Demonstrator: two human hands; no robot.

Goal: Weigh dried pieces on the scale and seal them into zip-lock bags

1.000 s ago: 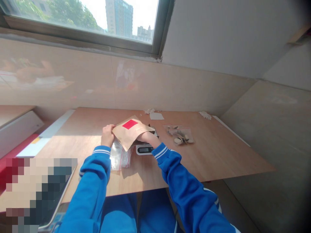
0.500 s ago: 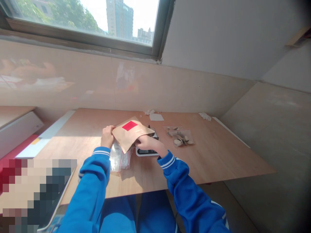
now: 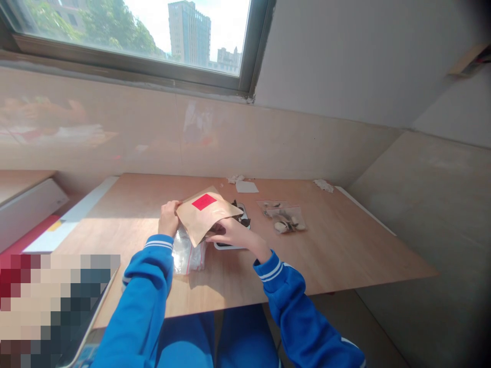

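Note:
A brown paper bag (image 3: 197, 217) with a red label is tilted over the table, its mouth facing right. My left hand (image 3: 169, 217) is closed on its left edge. At the mouth is my right hand (image 3: 233, 232), with some fingers inside the bag and hidden, so their grip does not show. Behind that hand a white scale (image 3: 226, 246) is partly covered. Dark, crinkled dried pieces (image 3: 244, 222) lie on it. Below the bag rest clear zip bags (image 3: 187, 258) with red seal lines.
To the right lie zip bags (image 3: 289, 220) holding pale and dark dried pieces. A white paper (image 3: 247, 187) and crumpled tissue (image 3: 236, 179) are at the table's back, with another crumpled tissue (image 3: 324, 185) at the far right. The wooden table (image 3: 345, 245) meets a tiled wall.
My right hand has shifted slightly at the bag's mouth, and its thumb now shows outside. The bag has tilted a little. My left hand keeps its hold.

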